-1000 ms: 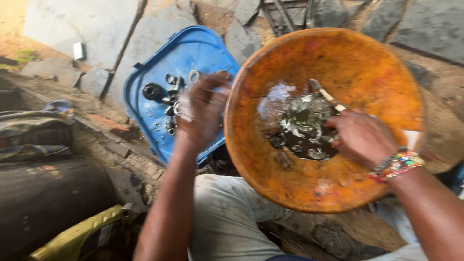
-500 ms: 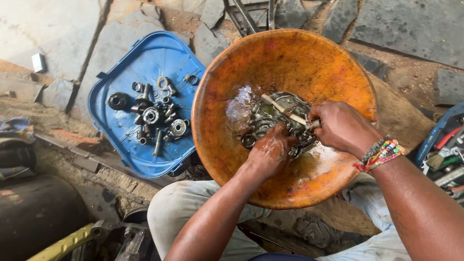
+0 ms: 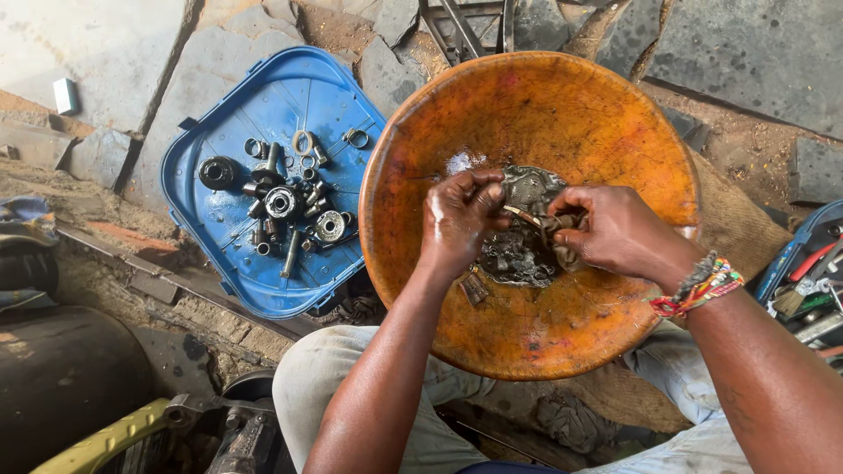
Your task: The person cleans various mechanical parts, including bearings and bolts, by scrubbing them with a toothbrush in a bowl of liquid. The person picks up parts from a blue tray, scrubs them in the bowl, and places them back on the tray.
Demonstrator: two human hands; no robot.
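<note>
small part under the left fingers [image 3: 481, 195], indistinct; tool tray [image 3: 812, 285] cut by right edge

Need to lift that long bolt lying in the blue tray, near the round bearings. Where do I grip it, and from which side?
Grip the long bolt mid-shank, coming straight down from above. It lies flat on the blue tray, nearly upright in the picture, so set fingers across it, left and right. Bearings crowd its upper end; its lower half looks clearer.

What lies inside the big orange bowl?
Inside the orange bowl: a pile of dark metal parts in wet residue, worked by left hand and right hand. Parts beneath both hands are hidden.
</note>
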